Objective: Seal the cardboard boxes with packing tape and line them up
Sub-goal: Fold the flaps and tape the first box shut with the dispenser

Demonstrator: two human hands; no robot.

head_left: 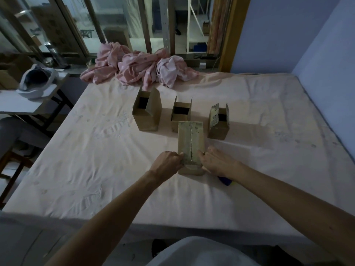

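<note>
Creased bedsheet (99, 150), oblong cardboard box (191, 139) between left hand (166, 163) and right hand (216, 160).

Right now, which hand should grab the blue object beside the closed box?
Right, probably. The blue object lies just behind the right hand, by its wrist; the left hand sits across the closed box from it.
</note>
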